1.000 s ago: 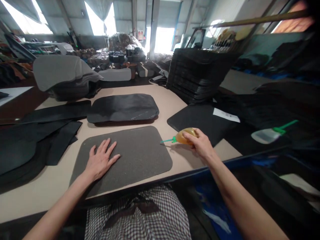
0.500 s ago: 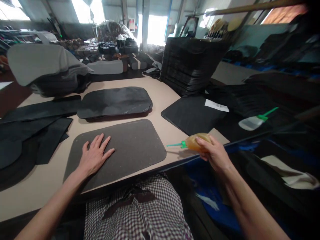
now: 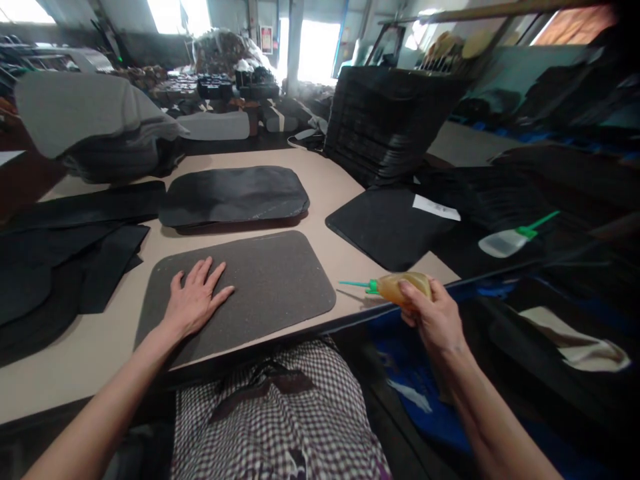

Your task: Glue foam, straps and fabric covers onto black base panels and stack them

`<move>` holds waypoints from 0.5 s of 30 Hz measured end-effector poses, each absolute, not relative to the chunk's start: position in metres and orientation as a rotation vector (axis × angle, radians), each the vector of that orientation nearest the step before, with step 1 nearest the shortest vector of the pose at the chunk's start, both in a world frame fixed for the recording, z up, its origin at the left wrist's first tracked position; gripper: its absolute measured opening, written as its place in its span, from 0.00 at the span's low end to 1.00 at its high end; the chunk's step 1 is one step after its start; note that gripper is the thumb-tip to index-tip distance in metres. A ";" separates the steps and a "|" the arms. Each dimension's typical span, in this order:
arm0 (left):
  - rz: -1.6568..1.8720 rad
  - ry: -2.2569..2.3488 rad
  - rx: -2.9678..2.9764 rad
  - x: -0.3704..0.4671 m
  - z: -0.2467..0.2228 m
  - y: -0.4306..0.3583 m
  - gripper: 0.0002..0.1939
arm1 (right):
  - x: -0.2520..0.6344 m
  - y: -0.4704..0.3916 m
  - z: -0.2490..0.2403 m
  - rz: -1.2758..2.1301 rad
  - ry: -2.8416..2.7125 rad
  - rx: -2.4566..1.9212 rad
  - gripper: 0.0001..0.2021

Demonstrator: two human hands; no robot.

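My left hand (image 3: 196, 299) lies with its fingers spread on the left part of a dark grey rounded panel (image 3: 270, 287) at the table's front edge. In my right hand (image 3: 435, 310) is a squeeze bottle (image 3: 400, 288) of amber liquid with a green nozzle. The nozzle points left, its tip just off the panel's right edge. Behind the panel lies a black rounded piece (image 3: 235, 195), apparently on another layer.
Black cut pieces (image 3: 107, 267) lie at the left, a grey draped pile (image 3: 95, 127) behind them. A tall black stack (image 3: 390, 123) stands back right. Nearer are a black sheet (image 3: 385, 223), a white label (image 3: 436, 207) and a clear bottle (image 3: 503, 243) with a green nozzle.
My right hand and the amber bottle have shifted slightly right in the picture. The whole view has also moved a little. My left hand remains on the panel.
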State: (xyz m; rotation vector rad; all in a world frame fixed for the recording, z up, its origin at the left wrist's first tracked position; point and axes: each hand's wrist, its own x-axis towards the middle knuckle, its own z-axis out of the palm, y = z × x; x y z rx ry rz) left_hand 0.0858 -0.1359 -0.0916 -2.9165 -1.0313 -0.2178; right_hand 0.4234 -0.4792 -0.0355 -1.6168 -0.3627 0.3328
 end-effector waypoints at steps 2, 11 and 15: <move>-0.227 -1.060 -2.990 0.083 -0.086 -0.135 0.35 | 0.416 -0.472 -0.029 0.414 -0.335 -1.524 0.23; -0.347 -0.668 -3.414 0.006 -0.046 -0.095 0.23 | 0.310 -0.377 0.004 0.982 -0.698 -1.560 0.28; -0.147 -0.616 -3.334 -0.020 -0.048 -0.087 0.22 | 0.246 -0.326 0.000 1.121 -1.008 -1.509 0.28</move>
